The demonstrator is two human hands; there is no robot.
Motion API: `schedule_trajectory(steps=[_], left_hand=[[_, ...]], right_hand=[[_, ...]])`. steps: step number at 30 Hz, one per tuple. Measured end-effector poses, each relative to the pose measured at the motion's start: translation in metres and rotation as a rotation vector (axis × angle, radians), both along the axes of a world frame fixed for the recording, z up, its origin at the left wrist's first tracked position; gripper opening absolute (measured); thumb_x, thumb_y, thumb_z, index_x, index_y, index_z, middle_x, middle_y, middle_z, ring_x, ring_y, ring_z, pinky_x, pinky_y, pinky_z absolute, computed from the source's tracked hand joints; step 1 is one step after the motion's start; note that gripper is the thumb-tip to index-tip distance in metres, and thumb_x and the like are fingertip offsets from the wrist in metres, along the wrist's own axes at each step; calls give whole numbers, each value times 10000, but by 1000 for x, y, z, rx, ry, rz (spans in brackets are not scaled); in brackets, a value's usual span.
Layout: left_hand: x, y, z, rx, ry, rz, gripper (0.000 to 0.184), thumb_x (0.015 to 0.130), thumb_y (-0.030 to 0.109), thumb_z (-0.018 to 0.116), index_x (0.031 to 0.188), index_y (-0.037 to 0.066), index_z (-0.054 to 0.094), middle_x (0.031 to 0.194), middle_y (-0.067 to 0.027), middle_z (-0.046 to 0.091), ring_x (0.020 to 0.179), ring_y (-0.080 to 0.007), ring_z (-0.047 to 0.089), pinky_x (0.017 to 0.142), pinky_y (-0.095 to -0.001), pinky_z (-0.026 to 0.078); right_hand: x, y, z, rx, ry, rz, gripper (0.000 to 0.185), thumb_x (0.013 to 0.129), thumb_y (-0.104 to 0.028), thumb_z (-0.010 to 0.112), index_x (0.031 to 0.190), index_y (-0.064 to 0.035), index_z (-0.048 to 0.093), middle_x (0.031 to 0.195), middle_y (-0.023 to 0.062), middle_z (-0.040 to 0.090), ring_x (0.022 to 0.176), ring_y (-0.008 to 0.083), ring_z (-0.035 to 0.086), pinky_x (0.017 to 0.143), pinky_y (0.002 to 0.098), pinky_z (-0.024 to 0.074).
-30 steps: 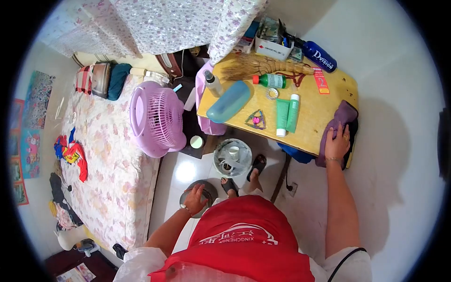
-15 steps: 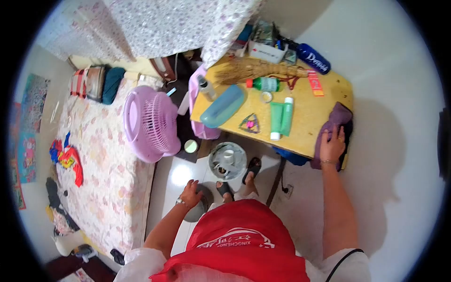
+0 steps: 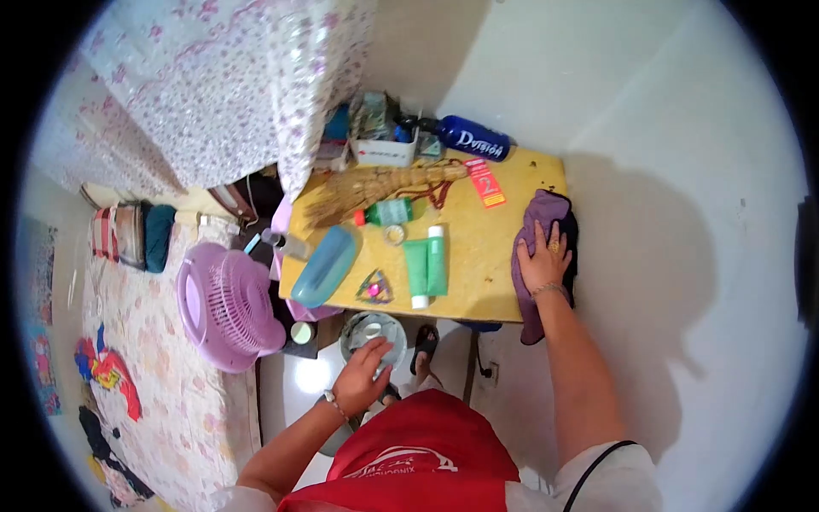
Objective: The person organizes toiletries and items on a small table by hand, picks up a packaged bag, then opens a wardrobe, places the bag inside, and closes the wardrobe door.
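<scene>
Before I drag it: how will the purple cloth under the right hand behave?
Likely floppy: the purple cloth lies in soft folds. Pulled nearer, it could slip off, as one end overhangs the yellow table.

The head view looks steeply down from above the person's red apron, facing the table (image 3: 478, 282) just beyond it.

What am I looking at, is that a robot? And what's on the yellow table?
No robot, just a person! They wear a camera on their head, and every picture comes from it, looking down. On the yellow table lie a straw broom, a blue case, two green tubes, a green bottle and a blue bottle. Their bare right hand rests, fingers spread, on a purple cloth at the table's edge. The left hand hovers near the bucket and seems to hold nothing.
</scene>
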State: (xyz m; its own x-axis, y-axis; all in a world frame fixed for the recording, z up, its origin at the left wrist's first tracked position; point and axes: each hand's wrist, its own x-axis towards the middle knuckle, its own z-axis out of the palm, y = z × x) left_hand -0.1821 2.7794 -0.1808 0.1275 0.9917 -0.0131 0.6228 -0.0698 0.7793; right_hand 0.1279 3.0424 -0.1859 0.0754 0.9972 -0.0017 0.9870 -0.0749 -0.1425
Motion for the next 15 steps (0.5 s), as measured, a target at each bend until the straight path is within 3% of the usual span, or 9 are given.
schedule_trajectory(steps=[8,15], left_hand=[[50,122,55,201,-23,-255,451,789,14,657,1222,23,533,1249,-195,526,1137,-366,531,945,-401,458],[121,272,35,340,278,-363,505,843,214,637,1279,9,484,1354,-235,432,1251,-393,438,1038,-446,375]], right_hand=[[19,99,-8,12,45,45,649,878,-473,488,1452,-200,356,1548,147,209,1398,365,217,1137,495,144],[20,164,-17,71,83,82,633,866,-479,504,1423,-193,409,1531,155,249,1384,333,256,1131,459,166]])
